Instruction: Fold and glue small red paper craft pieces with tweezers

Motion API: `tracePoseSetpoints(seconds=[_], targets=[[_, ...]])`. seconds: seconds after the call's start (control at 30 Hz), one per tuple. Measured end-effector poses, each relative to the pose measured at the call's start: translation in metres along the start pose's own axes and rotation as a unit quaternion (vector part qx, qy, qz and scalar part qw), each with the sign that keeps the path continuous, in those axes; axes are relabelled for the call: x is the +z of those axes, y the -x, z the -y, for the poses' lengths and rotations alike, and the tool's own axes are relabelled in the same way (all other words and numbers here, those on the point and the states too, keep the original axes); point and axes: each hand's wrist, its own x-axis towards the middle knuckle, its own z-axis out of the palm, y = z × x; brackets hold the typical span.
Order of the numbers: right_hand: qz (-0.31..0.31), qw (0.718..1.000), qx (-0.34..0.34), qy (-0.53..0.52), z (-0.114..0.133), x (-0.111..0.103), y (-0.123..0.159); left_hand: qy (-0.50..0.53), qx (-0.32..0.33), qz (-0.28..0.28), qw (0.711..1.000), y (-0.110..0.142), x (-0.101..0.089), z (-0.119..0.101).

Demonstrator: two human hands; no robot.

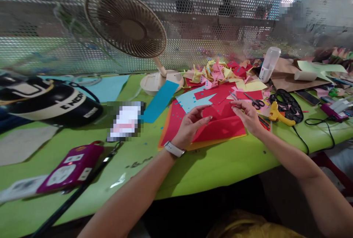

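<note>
My left hand point(193, 123) is curled at the left side of a red paper point(222, 115), its thumb and fingertips closed about the edge. My right hand point(246, 115) pinches at the opposite side, thumb against forefinger. The paper's exact folds are hard to make out. Beneath lie red and orange sheets point(202, 145). A pale blue cut paper point(193, 98) with small blue dots rests just beyond the left fingers. Black-handled scissors point(257, 103) lie beyond my right hand, and a yellow glue gun point(281, 116) is to its right.
A fan point(129, 25) stands behind a blue paper strip point(161, 102). Folded paper shapes point(216, 72) are heaped at the back, beside a clear bottle point(270, 63). At left are a black bottle point(55, 102), a lit phone point(125, 122) and a purple device point(70, 168) on the green tabletop point(132, 183).
</note>
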Motion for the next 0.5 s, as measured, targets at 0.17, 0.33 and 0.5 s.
tracePoseSetpoints(seconds=[0.17, 0.33, 0.5], targets=[[0.105, 0.99, 0.067, -0.072, 0.0, 0.0, 0.003, 0.029, 0.005, -0.032, 0.999, -0.003, -0.002, 0.001], [0.032, 0.992, 0.073, -0.094, 0.003, 0.005, 0.008, 0.039, 0.087, -0.154, 0.984, -0.013, -0.009, 0.005], [-0.081, 0.979, 0.085, -0.168, 0.005, 0.01, 0.011, 0.051, 0.077, -0.197, 0.976, -0.01, -0.013, 0.009]])
